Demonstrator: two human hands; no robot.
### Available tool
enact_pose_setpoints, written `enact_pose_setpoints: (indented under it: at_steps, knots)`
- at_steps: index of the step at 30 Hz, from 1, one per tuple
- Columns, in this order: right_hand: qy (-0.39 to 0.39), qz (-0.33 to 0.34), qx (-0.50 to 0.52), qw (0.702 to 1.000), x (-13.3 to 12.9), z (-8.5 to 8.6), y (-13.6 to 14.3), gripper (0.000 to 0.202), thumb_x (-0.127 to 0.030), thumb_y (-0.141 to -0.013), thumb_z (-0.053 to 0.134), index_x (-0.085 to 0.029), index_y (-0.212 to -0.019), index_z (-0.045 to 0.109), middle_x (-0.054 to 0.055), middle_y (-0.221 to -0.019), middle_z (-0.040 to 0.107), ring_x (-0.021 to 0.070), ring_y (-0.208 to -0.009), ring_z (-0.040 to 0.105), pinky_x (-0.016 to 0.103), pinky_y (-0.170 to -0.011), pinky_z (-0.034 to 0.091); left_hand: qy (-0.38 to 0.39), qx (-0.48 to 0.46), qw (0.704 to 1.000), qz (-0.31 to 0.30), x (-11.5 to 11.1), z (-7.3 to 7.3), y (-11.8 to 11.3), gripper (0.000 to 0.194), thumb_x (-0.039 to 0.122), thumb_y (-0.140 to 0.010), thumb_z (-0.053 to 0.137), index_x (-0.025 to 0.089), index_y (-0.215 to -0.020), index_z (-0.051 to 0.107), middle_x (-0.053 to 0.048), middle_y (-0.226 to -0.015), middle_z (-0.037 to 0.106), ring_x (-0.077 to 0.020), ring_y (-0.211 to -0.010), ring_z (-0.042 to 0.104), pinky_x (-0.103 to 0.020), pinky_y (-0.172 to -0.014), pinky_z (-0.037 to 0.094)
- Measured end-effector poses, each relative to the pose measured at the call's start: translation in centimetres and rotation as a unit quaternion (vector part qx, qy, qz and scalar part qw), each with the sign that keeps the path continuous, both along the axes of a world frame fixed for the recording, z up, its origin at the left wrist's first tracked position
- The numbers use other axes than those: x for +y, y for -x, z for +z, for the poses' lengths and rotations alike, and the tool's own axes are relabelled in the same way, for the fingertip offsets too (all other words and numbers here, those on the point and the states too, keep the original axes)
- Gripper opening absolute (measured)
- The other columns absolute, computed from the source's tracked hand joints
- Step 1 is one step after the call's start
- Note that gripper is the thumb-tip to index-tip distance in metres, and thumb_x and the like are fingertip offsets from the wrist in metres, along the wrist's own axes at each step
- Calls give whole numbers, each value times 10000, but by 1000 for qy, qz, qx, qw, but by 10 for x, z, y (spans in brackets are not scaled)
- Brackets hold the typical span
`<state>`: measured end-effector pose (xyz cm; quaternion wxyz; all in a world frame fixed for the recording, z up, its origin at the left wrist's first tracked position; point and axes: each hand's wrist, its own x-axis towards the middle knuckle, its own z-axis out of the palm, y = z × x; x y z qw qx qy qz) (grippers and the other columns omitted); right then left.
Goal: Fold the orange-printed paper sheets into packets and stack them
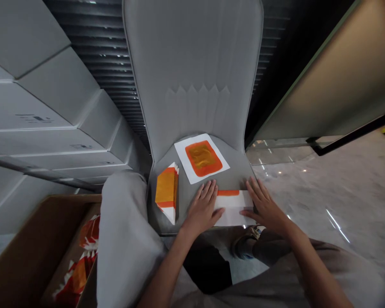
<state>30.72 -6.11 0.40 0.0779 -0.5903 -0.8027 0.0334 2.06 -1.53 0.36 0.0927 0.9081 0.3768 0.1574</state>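
A partly folded sheet of paper (231,209), white with an orange strip along its far edge, lies at the front of the grey chair seat (188,199). My left hand (203,208) rests flat on its left end, fingers stretched out. On the right end lies my right hand (263,205), its fingers spread. Beyond them is a flat white sheet (182,147) with an orange and gold square painted on it. To the left of my left hand sits a stack of folded papers (166,188) in gold, orange and white.
An open cardboard box (22,239) at lower left holds several red and orange folded papers (80,273). White cartons (48,102) are piled along the left. The chair's backrest (192,55) rises behind the seat, and a dark-framed panel (327,94) stands at right.
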Motion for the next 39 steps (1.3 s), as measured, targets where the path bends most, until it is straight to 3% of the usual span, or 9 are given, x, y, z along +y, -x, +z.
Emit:
enact_pose_setpoints:
  at_steps: [4, 9, 15, 19, 22, 31, 33, 35, 39]
  knots:
    - [-12, 104, 61, 993, 7, 13, 16, 703, -391, -968, 611, -279, -1589, 299, 92, -1595, 404, 318, -1464, 375, 543, -1167, 396, 13, -48, 999, 1, 4, -3, 1, 745, 510, -991, 499, 104, -1574, 271, -149, -1628, 318, -271, -1534, 244, -473, -1258, 231]
    - [-31, 92, 100, 990, 13, 17, 18, 407, -256, -989, 568, -276, -1396, 577, 70, -1341, 664, 266, -1167, 654, 480, -1004, 550, 15, -164, 986, 25, 7, -11, 0, 472, 334, -1007, 515, 222, -1463, 473, -83, -1393, 621, -230, -1344, 533, -458, -1195, 366]
    - [-44, 81, 166, 982, 15, 27, 20, 267, -223, -1010, 506, -275, -1173, 712, 53, -1327, 680, 262, -1186, 663, 461, -1037, 534, 24, -178, 980, 90, 3, -11, -2, 718, 359, -980, 575, 189, -1587, 232, -154, -1555, 431, -287, -1448, 402, -484, -1180, 377]
    - [-28, -20, 239, 970, 10, 36, 19, 229, -323, -1017, 508, -272, -1134, 698, 40, -1001, 782, 222, -813, 751, 332, -727, 590, 44, -225, 963, 142, 1, -10, -3, 958, 438, -933, 646, 162, -1613, 30, -210, -1617, 289, -324, -1500, 303, -514, -1181, 361]
    - [-47, -110, 281, 952, 6, 43, 14, 233, -408, -1003, 531, -243, -1012, 695, 19, -792, 742, 174, -577, 658, 280, -566, 500, 62, -276, 945, 163, 1, -11, -3, 1079, 490, -866, 725, 155, -1609, 18, -239, -1572, 342, -354, -1469, 349, -542, -1167, 363]
    - [-50, -270, 403, 873, 16, 38, -9, 389, -552, -936, 573, -193, -967, 720, 41, -794, 716, 197, -662, 610, 284, -587, 466, 284, -494, 796, 206, 8, -9, -1, 848, 438, -838, 766, 242, -1528, 313, -64, -1051, 689, -236, -1023, 699, -369, -880, 560]
    - [-44, -292, 375, 879, 19, 32, -13, 417, -572, -923, 575, -187, -966, 729, 54, -799, 728, 206, -641, 610, 298, -581, 465, 258, -459, 819, 227, 10, -7, 1, 854, 412, -808, 794, 227, -1513, 350, -52, -1004, 682, -245, -1025, 689, -367, -870, 551]
    - [-38, -291, 336, 895, 21, 27, -16, 427, -579, -919, 567, -188, -967, 732, 69, -831, 745, 221, -652, 629, 314, -604, 479, 198, -369, 876, 240, 10, -2, 2, 797, 350, -812, 784, 218, -1494, 393, -73, -1050, 680, -269, -1063, 663, -411, -913, 525]
    - [57, -214, 323, 920, 24, 23, -15, 376, -552, -891, 607, -205, -978, 723, 66, -892, 762, 243, -743, 679, 326, -674, 513, 46, -153, 962, 221, 2, 14, 0, 603, 154, -865, 634, 232, -1443, 485, -144, -1373, 577, -343, -1298, 505, -540, -1059, 405]
